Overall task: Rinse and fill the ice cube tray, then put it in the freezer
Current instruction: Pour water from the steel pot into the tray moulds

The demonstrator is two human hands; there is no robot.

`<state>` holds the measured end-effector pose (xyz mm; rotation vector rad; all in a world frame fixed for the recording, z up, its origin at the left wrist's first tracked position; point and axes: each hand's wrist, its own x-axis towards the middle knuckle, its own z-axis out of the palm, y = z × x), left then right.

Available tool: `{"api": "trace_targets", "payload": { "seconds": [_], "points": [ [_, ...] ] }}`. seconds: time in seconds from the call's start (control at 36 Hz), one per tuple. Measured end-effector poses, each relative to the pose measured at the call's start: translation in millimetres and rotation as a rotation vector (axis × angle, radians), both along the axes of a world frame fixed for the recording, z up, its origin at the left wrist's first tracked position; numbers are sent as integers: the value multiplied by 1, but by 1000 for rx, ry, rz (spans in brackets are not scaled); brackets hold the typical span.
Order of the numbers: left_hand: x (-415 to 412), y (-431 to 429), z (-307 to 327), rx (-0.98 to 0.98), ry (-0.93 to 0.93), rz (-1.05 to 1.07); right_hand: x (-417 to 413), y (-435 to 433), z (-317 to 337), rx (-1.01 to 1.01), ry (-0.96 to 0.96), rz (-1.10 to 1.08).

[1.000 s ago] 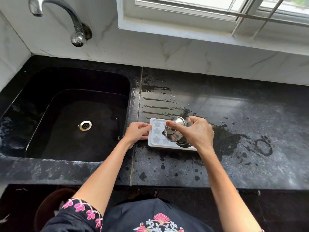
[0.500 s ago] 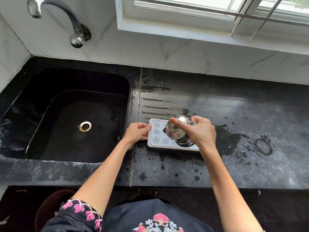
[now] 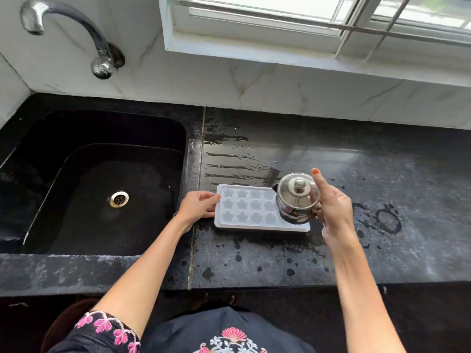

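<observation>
Ice tray (image 3: 244, 210) lies flat on the wet desk (image 3: 382, 187), just at 3 o'clock of the sink (image 3: 102, 174), long axis 9-to-3. Left hand (image 3: 198, 206) grips its 9 o'clock short edge, fingers curled on the rim. Right hand (image 3: 331, 207) holds a small lidded steel pot (image 3: 297, 200) over the 3 o'clock end, index finger raised. Left is the hand on the tray. Desk is open toward 3 & 12; front edge near at 6. Freezer not in view.

Watching black sink (image 3: 102, 128) sitting left, drain (image 3: 118, 198) gleaming in basin; curved tap (image 3: 102, 66) arching over; wet dark surface (image 3: 395, 189) stretching right; window (image 3: 254, 43) glowing behind.
</observation>
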<state>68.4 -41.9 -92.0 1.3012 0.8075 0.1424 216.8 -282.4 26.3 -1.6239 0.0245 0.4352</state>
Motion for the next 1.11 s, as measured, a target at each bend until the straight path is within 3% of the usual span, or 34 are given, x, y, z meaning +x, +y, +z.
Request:
{"api": "trace_targets", "payload": {
  "seconds": [0.47, 0.83, 1.11],
  "points": [
    [0, -3, 2, 23, 2, 0, 77, -84, -46, 186, 247, -314],
    [0, -3, -1, 49, 13, 27, 106, -83, -78, 219, 285, -178],
    [-2, -4, -2, 71, 18, 34, 111, -85, -90, 95, 208, -147]
  ]
}}
